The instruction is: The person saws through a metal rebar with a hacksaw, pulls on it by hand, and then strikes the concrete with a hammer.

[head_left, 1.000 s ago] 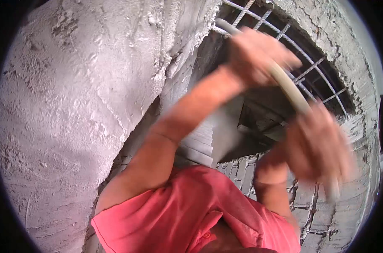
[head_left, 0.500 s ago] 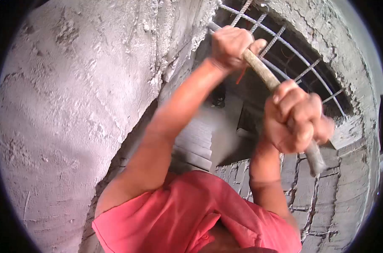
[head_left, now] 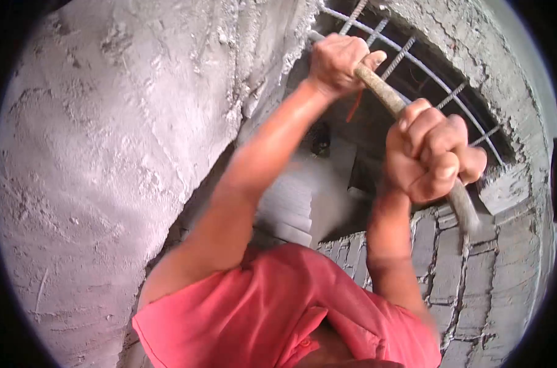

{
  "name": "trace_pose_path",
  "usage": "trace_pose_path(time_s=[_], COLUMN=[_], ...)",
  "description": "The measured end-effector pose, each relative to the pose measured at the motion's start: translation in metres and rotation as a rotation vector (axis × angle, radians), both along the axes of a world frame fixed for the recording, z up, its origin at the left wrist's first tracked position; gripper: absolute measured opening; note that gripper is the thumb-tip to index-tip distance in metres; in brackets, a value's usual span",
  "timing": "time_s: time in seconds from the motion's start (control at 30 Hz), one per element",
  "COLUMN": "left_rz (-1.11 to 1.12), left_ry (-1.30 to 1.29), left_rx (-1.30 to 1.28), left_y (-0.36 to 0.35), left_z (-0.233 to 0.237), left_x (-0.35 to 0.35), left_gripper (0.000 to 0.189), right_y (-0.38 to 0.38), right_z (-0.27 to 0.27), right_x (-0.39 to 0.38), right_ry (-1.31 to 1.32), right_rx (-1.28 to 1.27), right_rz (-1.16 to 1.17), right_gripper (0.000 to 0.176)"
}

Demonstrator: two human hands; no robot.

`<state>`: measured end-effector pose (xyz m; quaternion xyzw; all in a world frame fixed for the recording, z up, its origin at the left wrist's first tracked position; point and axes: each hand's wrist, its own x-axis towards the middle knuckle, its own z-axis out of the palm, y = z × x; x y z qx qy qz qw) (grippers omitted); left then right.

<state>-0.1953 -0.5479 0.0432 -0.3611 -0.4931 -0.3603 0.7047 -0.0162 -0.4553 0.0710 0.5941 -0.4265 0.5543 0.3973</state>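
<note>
Both fists are wrapped round one long rough pole [head_left: 379, 91], which slants across the upper middle of the view. My left hand [head_left: 338, 64] grips it near its upper left end, thumb stretched along it. Lower down and to the right, my right hand [head_left: 430, 152] has its fingers closed round the pole. The pole's worn greyish end [head_left: 465, 210] sticks out below my right hand and is blurred. A short grey piece shows beyond my left hand; what it joins is hidden.
A rough plastered wall [head_left: 106, 141] fills the left. Steel bars [head_left: 434, 78] cross a dark opening at the upper right, with broken concrete [head_left: 474, 52] round its edge. Grey blockwork [head_left: 474, 276] lies at the lower right, and stacked grey sheets [head_left: 287, 205] below the arms.
My right hand has moved slightly up, and the pole's lower end has shifted up and a little right. My left hand has barely moved. Both grips are unchanged.
</note>
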Motion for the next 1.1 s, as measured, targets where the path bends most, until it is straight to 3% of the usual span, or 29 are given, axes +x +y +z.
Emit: trace_pose_path(time_s=[0.03, 0.07, 0.13, 0.17, 0.23, 0.33, 0.4, 0.43, 0.47, 0.53, 0.57, 0.67, 0.8, 0.87, 0.93, 1.0, 1.03, 1.1], left_rz=[-0.011, 0.018, 0.019, -0.039, -0.11, -0.134, -0.198, 0.079, -0.003, -0.021, 0.055, -0.148, -0.14, -0.145, 0.002, -0.048, -0.073, -0.069], left_ry=[-0.002, 0.011, -0.017, -0.03, -0.061, -0.053, 0.034, 0.054, 0.027, 0.005, -0.012, -0.088, 0.007, 0.028, 0.077, -0.243, -0.198, -0.169], left_rx=[0.002, 0.012, -0.02, 0.003, 0.024, 0.021, -0.029, 0.026, -0.003, 0.003, 0.008, -0.039, 0.024, -0.007, -0.041, -0.057, -0.004, 0.048], left_y=[0.008, 0.01, 0.016, 0.019, 0.024, 0.018, 0.014, 0.004, -0.001, 0.004, 0.007, 0.028, 0.03, 0.027, 0.01, 0.007, 0.007, 0.006], left_z=[-0.006, 0.006, -0.005, -0.003, -0.002, 0.009, 0.012, 0.011, -0.004, 0.002, 0.001, -0.003, 0.022, 0.022, 0.014, -0.023, -0.023, -0.02], left_x=[0.002, -0.002, 0.014, 0.019, 0.042, 0.067, 0.06, 0.035, -0.006, -0.001, -0.001, 0.046, 0.087, 0.084, 0.04, -0.031, -0.028, -0.02], left_gripper=[0.05, 0.051, 0.052, 0.052, 0.051, 0.049, 0.048, 0.048, 0.049, 0.051, 0.052, 0.052, 0.052, 0.051, 0.05, 0.041, 0.041, 0.042], right_y=[0.003, 0.018, 0.016, 0.018, 0.021, 0.023, 0.018, 0.007, 0.003, 0.017, 0.02, 0.03, 0.039, 0.06, 0.067, 0.009, -0.008, -0.014], right_z=[-0.002, -0.002, 0.001, -0.001, 0.009, 0.014, 0.006, -0.004, -0.012, -0.003, -0.001, 0.006, 0.02, 0.008, -0.025, -0.042, -0.027, -0.026], right_x=[-0.004, -0.013, 0.003, 0.017, 0.043, 0.071, 0.048, 0.016, -0.001, -0.009, -0.001, 0.048, 0.095, 0.082, 0.026, -0.034, -0.036, -0.022], right_ry=[-0.019, -0.011, -0.063, -0.051, -0.034, -0.017, 0.026, 0.007, -0.022, -0.01, -0.039, -0.071, -0.057, -0.011, -0.009, -0.143, -0.061, -0.06], right_rx=[-0.16, -0.125, -0.144, -0.038, 0.045, -0.037, -0.028, -0.072, -0.115, -0.085, -0.054, -0.049, -0.046, -0.004, 0.014, -0.309, -0.167, -0.101], right_rz=[0.064, 0.103, -0.074, -0.177, -0.008, 0.034, 0.048, 0.033, 0.014, 0.047, -0.07, -0.027, -0.086, -0.021, 0.043, -0.658, -0.035, -0.18], right_gripper=[0.035, 0.032, 0.032, 0.023, 0.021, 0.022, 0.024, 0.024, 0.025, 0.024, 0.024, 0.031, 0.031, 0.03, 0.029, 0.015, 0.021, 0.021])
